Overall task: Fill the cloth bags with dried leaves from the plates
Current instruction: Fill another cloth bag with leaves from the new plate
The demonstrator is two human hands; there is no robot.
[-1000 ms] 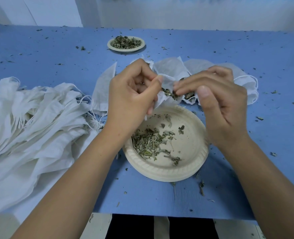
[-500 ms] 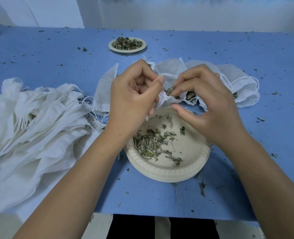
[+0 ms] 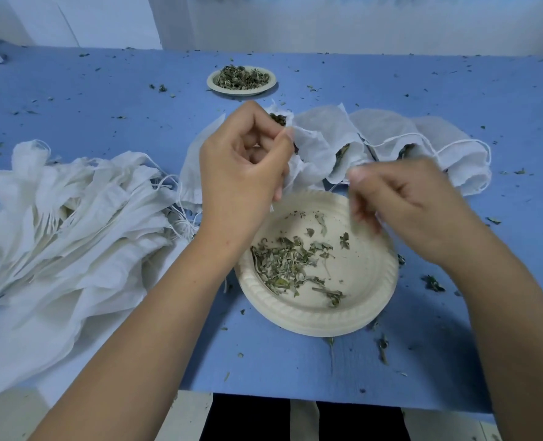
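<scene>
Clerk: Item one, left hand [image 3: 244, 160]?

Checker: Raised just beyond the far rim of the near plate [image 3: 314, 316]. Thumb and fingers are pinched together on the edge of a cloth bag [image 3: 311, 144]. The bag hangs from that pinch toward the rim. Whether it touches the rim, I cannot tell.

Clerk: Item two, right hand [image 3: 416, 205]?

Checker: Over the plate's right side, fingers curled downward and blurred. A thin drawstring [image 3: 337, 183] runs from the bag toward the thumb. Whether the hand holds it or holds nothing, I cannot tell.

Clerk: Item three, dried leaves [image 3: 283, 262]?

Checker: One low heap on the left half of the near plate, long axis roughly left to right, with a few loose bits beside it. From the right fingertips the heap lies leftward and toward the person. The bag lies the opposite way, beyond the rim.

Clerk: Nearer hand?

Checker: The left wrist passes closer, but that hand is occupied with the bag. By my judgement the right does the fetching: in to the heap, then back out to the bag.

Clerk: Remaining stock?

Checker: Far plate [image 3: 271, 81], heaped, well apart at the back of the table [image 3: 104, 106]. Filled bags [image 3: 388, 128] in a row at right. Empty bags [image 3: 72, 218] piled at left.
</scene>
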